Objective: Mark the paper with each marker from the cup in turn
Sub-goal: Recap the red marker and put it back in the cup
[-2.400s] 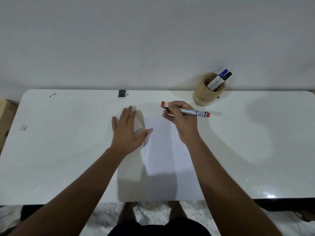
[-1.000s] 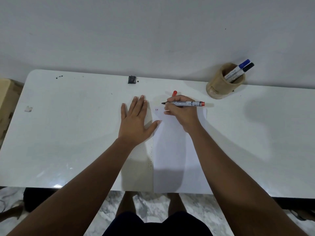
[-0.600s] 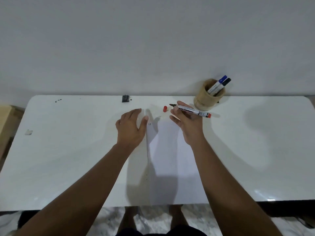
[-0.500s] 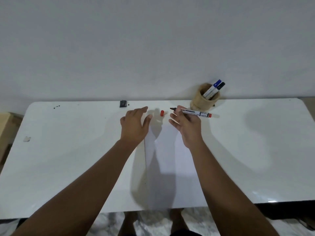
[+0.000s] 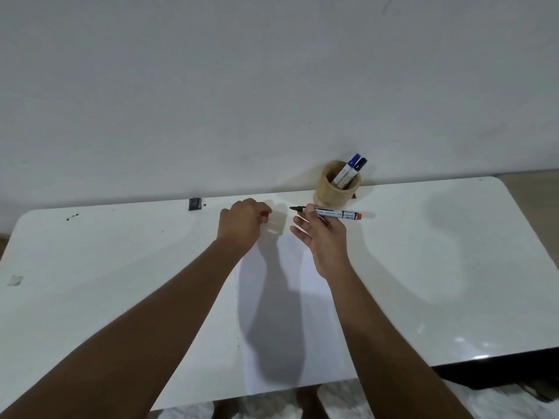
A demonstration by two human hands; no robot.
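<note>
A white sheet of paper (image 5: 305,316) lies on the white table (image 5: 121,267) in front of me. My right hand (image 5: 322,234) holds an uncapped red marker (image 5: 331,212) level above the paper's far end, tip pointing left. My left hand (image 5: 242,226) is closed over the small red cap (image 5: 265,215) at the paper's far left corner. A round wooden cup (image 5: 335,192) stands at the table's back edge with a blue marker (image 5: 348,167) and a black marker (image 5: 357,167) leaning in it.
A small dark block (image 5: 194,204) sits at the table's back edge left of my hands. A few dark specks (image 5: 72,217) lie at the back left. A grey wall rises right behind the table. A scrap (image 5: 14,280) lies near the left edge.
My left hand left the paper and went forward to close on the red cap. My right hand lifted the uncapped marker off the paper and holds it in the air.
</note>
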